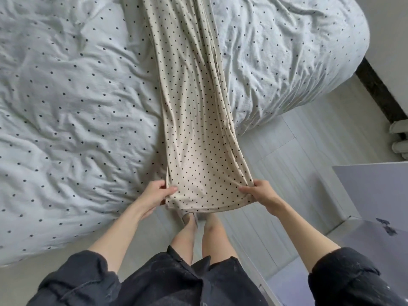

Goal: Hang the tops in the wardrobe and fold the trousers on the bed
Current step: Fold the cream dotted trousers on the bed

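Cream trousers point(192, 100) with small black dots stretch in a long narrow strip from the top of the view down over the bed's near corner. The bed point(72, 102) wears a pale sheet with dark dots. My left hand point(154, 194) pinches the left corner of the near end of the trousers. My right hand point(259, 193) pinches the right corner. That near end hangs in the air off the bed, above the floor and my feet. The far end runs out of view at the top.
Pale plank floor point(287, 155) lies to the right of the bed. A grey cabinet or panel point(373, 193) stands close at the right. A white radiator point(399, 138) sits by the dark skirting at the far right.
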A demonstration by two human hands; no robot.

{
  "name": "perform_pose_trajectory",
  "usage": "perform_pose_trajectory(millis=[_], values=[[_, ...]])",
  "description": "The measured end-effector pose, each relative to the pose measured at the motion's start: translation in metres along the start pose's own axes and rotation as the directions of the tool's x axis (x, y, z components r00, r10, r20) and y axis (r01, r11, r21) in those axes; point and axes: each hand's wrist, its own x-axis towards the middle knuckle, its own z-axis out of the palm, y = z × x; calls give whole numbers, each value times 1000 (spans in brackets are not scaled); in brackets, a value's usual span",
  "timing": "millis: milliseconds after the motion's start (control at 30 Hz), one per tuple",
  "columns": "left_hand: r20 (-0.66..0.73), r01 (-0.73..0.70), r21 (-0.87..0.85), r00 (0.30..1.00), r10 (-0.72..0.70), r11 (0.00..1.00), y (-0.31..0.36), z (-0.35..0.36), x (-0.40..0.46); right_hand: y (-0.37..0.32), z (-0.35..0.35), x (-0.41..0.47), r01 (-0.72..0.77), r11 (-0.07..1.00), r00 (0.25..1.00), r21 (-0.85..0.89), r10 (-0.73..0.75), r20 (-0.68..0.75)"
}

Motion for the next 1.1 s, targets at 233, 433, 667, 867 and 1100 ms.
perform_pose_trajectory(millis=[233, 433, 667, 867, 1100], values=[[4, -27, -45, 1000, 27, 999, -8, 8, -3, -1, -21, -16, 6, 987, 996, 162, 8, -90], [7, 14, -214, 1000, -13, 977, 10, -4, -19, -27, -38, -28, -55, 979, 990, 197, 79, -119], [54, 142, -277, 990, -132, 950, 89, -26, -15, -98, -49, -18, -37, 943, 989, 332, 81, -122], [-2, 128, -452, 990, -144, 883, 169, -36, 11, -180, -64, 22, -26, 881, 997, 472, 55, -47], [-172, -173, -508, 980, 97, 844, 214, -39, 78, -256, -63, 113, 130, 908, 992, 399, -118, -54]])
